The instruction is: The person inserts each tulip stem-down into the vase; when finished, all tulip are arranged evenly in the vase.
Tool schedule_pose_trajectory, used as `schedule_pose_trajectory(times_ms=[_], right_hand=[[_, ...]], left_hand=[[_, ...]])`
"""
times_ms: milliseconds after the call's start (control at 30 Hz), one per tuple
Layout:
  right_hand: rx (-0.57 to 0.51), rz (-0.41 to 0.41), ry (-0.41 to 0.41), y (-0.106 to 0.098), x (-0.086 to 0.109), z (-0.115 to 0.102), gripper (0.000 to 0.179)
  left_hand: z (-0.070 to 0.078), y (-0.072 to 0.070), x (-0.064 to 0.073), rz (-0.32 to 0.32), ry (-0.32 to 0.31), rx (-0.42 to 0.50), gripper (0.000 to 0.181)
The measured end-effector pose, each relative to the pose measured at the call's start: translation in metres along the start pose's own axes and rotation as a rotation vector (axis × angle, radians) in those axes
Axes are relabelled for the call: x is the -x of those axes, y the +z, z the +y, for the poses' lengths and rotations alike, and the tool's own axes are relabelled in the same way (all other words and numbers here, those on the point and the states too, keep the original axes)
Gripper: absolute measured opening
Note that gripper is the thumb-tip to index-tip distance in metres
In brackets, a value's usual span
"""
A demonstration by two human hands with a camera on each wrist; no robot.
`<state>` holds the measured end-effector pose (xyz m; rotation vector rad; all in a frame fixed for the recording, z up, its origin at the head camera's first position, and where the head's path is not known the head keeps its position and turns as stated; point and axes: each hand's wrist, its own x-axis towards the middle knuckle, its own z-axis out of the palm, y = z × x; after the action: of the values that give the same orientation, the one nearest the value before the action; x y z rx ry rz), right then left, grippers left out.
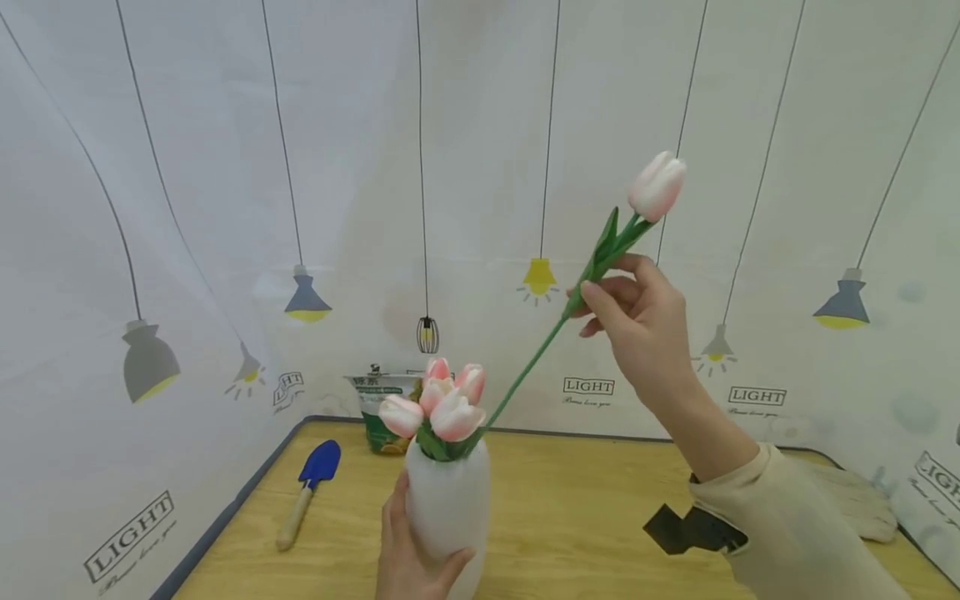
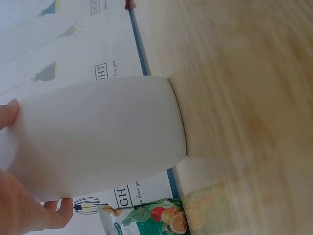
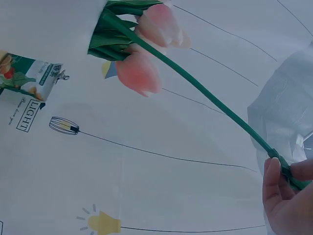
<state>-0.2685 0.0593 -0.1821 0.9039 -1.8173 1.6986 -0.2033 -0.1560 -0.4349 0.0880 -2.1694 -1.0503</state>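
Note:
A white vase (image 1: 447, 500) stands on the wooden table, and my left hand (image 1: 412, 542) grips its side, thumb across the front. In the left wrist view the vase (image 2: 102, 137) shows its base on the wood, with fingers of the left hand (image 2: 29, 210) around its upper part. Several pink-and-white tulips (image 1: 442, 404) fill the vase's mouth. Above and to the right, my right hand (image 1: 637, 321) pinches a single tulip (image 1: 656, 187) just below its leaves. Its long green stem slants down to the vase mouth, where the lower end is hidden among leaves. The right wrist view shows this stem (image 3: 195, 81) too.
Left of the vase lies a small trowel (image 1: 311, 492) with a blue blade and wooden handle. Behind the vase stands a green-and-white printed bag (image 1: 375, 417). A beige glove-like cloth item (image 1: 855, 500) lies at the right edge. White lamp-printed sheeting (image 1: 480, 208) encloses the table.

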Motion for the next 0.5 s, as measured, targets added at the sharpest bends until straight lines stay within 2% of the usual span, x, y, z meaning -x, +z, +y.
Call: schedule_pose_trajectory(times_ms=[167,367,500], right_hand=[[0.012,-0.008,-0.022,0.006,-0.006,-0.005,0.018],[0.016,-0.010,-0.037,0.012,-0.009,0.000,0.017],[0.064,-0.089,-0.031,0.017,-0.008,0.002,0.019]], left_hand=[[0.002,-0.001,0.000,-0.008,-0.019,0.005,0.114],[-0.001,0.000,0.000,0.025,0.033,0.025,0.116],[-0.002,0.000,0.001,0.029,0.045,0.029,0.116]])
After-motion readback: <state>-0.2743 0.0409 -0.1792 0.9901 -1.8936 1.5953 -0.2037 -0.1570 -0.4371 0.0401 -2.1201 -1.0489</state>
